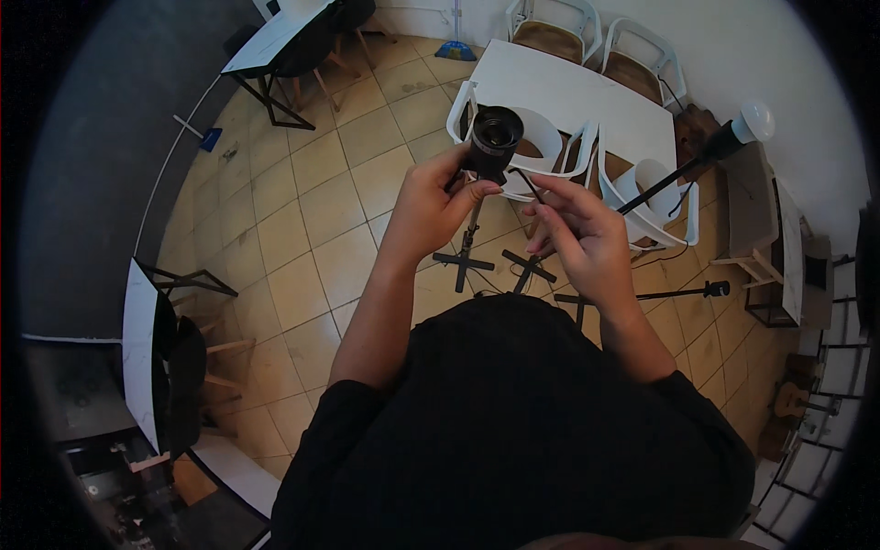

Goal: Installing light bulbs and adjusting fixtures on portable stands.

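Note:
My left hand (445,197) is closed around a black lamp socket (496,147), round and open at its upper end. It appears to sit at the top of a thin stand (467,240) with a cross-shaped foot on the floor. From the socket's lower right side, a thin black cord (525,181) runs toward my right hand (579,234). Thumb and fingers of that hand are pinched on the cord; its far end is hidden. Behind my right hand rises a second black stand (662,188), topped by a black socket with a white bulb (755,122).
Ahead stands a white table (577,87) with white chairs (642,60) around it. Another black stand (678,293) reaches right, low over the tiled floor (293,247). Tables (139,348) with dark chairs line the left. At the far right are a wooden-legged board (747,197) and a guitar (790,401).

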The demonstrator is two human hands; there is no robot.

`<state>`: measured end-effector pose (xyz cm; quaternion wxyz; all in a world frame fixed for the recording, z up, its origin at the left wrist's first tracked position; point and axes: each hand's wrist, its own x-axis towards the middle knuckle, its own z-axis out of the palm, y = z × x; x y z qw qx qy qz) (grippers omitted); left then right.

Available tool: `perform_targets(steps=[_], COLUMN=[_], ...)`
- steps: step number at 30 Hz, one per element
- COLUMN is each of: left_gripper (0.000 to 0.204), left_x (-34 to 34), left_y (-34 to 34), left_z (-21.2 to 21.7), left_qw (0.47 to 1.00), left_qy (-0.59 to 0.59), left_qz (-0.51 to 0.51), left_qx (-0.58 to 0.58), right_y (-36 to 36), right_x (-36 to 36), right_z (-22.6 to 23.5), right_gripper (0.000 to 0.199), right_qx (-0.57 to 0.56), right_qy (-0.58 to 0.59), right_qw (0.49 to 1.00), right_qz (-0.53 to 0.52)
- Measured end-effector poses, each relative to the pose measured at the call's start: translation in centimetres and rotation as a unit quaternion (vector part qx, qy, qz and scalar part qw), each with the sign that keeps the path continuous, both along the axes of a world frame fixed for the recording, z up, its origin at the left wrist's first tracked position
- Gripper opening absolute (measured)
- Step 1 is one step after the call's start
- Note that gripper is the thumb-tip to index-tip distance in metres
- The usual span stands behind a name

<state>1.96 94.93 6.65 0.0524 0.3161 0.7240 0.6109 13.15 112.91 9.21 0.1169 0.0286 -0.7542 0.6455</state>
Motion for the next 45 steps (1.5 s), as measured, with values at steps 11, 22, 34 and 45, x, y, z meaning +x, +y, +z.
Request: perform_targets(steps=[11,22,34,45], left_gripper=[0.038,0.033,0.037,0.034], left_x=[-0.1,-0.8,-2.6,-2.2], left_y=[1.3,0.6,0.8,2.6], left_z=[0.0,-0.6,-0.9,-0.6], left_qw=[0.997,0.999,0.997,0.981], left_qy=[-0.043,-0.037,-0.021,-0.123], left_qz=[0.0,0.005,0.0,0.011], left_qx=[0.067,0.024,0.078,0.147], right_y=[-1.9,-2.8,-3.1,-3.1], right_x=[0.6,-0.6,-2.5,-2.7], right_z=[-0.8,0.0,-0.2,2.0], right_gripper=[0.032,0.031,0.027,0.016], right_qx=[0.095,0.205,0.294,0.273], right_qy=[0.112,0.128,0.187,0.055], right_qw=[0.984,0.965,0.928,0.952], right_qz=[-0.098,-0.099,-0.131,-0.125])
